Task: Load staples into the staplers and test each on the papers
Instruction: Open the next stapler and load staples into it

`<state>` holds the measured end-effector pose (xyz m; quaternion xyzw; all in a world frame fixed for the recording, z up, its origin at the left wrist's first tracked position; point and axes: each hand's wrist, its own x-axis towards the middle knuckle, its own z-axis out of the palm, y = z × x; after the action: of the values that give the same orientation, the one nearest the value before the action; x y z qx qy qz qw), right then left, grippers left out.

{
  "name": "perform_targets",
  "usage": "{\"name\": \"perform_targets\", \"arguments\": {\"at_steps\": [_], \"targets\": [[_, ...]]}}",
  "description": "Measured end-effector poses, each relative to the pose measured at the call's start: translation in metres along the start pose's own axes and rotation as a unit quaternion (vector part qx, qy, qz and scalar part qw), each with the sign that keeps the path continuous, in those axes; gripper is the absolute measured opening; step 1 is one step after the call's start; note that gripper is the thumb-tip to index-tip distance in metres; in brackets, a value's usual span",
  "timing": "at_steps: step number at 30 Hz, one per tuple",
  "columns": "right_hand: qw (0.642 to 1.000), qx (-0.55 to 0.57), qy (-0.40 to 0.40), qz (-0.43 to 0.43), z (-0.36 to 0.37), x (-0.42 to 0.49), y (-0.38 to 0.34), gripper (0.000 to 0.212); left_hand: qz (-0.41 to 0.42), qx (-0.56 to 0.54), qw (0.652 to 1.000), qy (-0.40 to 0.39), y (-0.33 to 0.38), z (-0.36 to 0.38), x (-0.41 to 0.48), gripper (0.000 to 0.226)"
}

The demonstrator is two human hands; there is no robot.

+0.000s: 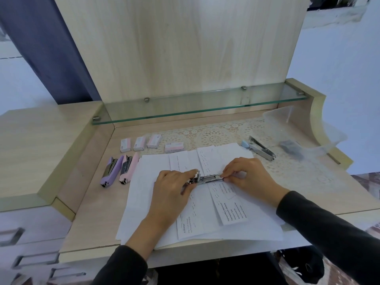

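Both hands hold one metal stapler [207,179] above the papers [191,214]: left hand [173,187] grips its left end, right hand [245,175] pinches its right end.

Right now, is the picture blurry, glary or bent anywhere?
Head view: soft even light, no hard glare; wide-angle bending curves the glass shelf; the drawers lower left smear; the stapler between left hand and right hand is fairly sharp.
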<state>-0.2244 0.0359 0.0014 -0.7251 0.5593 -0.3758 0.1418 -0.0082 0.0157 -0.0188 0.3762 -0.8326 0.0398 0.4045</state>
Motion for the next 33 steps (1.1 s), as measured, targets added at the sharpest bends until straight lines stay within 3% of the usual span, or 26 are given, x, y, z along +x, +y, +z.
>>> {"name": "perform_targets", "arguments": {"at_steps": [5, 9, 19, 22, 30, 33], "targets": [[1.000, 0.010, 0.019, 0.008, 0.002, -0.002, -0.002, 0.015, 0.043, 0.012, 0.999, -0.030, -0.003, 0.000, 0.000, 0.031], [1.000, 0.012, 0.017, 0.013, 0.003, -0.003, -0.003, 0.013, 0.077, 0.042, 0.993, -0.078, -0.002, 0.000, 0.004, 0.049], [1.000, 0.014, -0.009, 0.020, -0.002, -0.005, -0.008, 0.012, 0.061, 0.016, 0.990, -0.129, -0.003, -0.005, 0.006, 0.039], [0.999, 0.000, -0.028, 0.023, -0.004, -0.005, -0.011, 0.012, 0.032, -0.011, 0.987, -0.155, -0.004, -0.012, 0.008, 0.032], [0.994, -0.069, -0.075, 0.039, -0.004, 0.000, -0.014, 0.024, -0.072, 0.012, 0.977, -0.202, -0.027, -0.041, 0.000, 0.053], [0.989, -0.099, -0.100, 0.035, -0.005, 0.004, -0.016, 0.018, -0.104, -0.004, 0.975, -0.197, -0.036, -0.051, -0.005, 0.054]]}}
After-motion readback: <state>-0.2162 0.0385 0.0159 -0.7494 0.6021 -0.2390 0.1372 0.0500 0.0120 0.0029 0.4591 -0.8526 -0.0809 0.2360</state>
